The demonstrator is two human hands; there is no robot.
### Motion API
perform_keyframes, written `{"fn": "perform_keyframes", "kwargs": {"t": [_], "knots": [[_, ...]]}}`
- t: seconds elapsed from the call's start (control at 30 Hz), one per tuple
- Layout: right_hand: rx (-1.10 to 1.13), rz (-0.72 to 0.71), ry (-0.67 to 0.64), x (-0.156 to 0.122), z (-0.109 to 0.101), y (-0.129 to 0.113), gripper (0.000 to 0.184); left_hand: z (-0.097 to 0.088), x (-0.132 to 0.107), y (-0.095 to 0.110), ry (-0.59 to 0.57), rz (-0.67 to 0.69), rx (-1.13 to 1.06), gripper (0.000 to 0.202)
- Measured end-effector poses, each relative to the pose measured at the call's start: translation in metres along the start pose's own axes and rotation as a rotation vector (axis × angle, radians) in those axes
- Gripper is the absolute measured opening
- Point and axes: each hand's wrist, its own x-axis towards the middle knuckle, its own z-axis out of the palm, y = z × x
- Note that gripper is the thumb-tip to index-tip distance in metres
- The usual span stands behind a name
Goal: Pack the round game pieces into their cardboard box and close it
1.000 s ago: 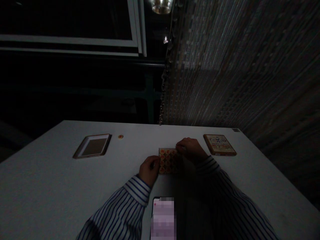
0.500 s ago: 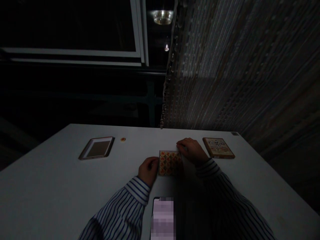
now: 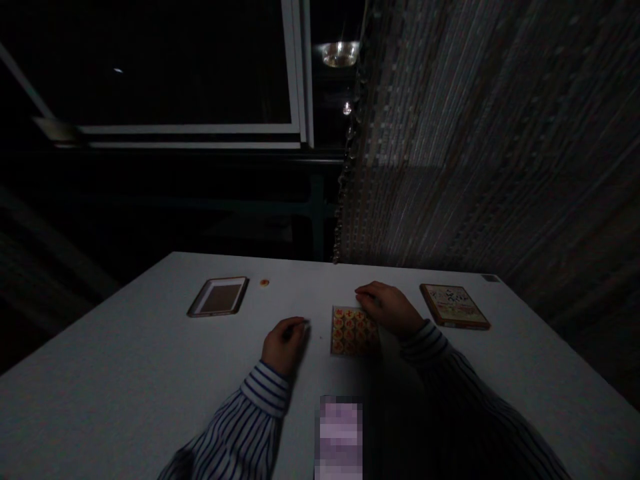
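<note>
A small square pack of Chinese chess pieces point(image 3: 345, 331), round and pale with red characters, lies flat on the white table point(image 3: 150, 373). Over its far right corner my right hand point(image 3: 393, 307) is closed, thumb and fingertips together; whatever they grip there is too dark to make out. My left hand point(image 3: 281, 347) is apart from the pack, to its left, with its fingers pinched. A tiny pale bit shows at those fingertips, too small to name. Shadow from my right arm covers the pack's near right part.
An open shallow box part point(image 3: 243, 303) lies at the far left, with a single round chess piece point(image 3: 265, 283) beside it. To the right is a printed box lid point(image 3: 455, 307). A phone point(image 3: 340, 433) lies near me. A string curtain point(image 3: 400, 200) hangs behind the table.
My left hand has pulled away to the left from the pack's left edge. My right hand stays at the far right corner. The whole view has shifted slightly.
</note>
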Motion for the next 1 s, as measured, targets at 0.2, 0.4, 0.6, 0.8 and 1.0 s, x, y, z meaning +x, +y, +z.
{"fn": "perform_keyframes", "kwargs": {"t": [0.2, 0.4, 0.6, 0.8, 1.0], "knots": [[0.017, -0.04, -0.078, 0.015, 0.002, -0.015, 0.028, -0.019, 0.008, -0.009, 0.049, -0.018, 0.041, 0.032], [0.012, -0.09, -0.184, 0.035, 0.01, -0.03, 0.028, -0.038, 0.014, -0.01, 0.069, -0.03, 0.114, 0.034], [0.012, -0.126, -0.289, 0.062, 0.027, -0.042, 0.027, -0.05, 0.028, -0.02, 0.133, -0.018, 0.187, 0.034], [0.005, -0.147, -0.341, 0.086, 0.047, -0.054, 0.026, -0.061, 0.038, -0.023, 0.096, 0.046, 0.336, 0.033], [0.004, -0.129, -0.399, 0.105, 0.066, -0.066, 0.026, -0.069, 0.049, -0.029, 0.086, 0.068, 0.454, 0.032]]}}
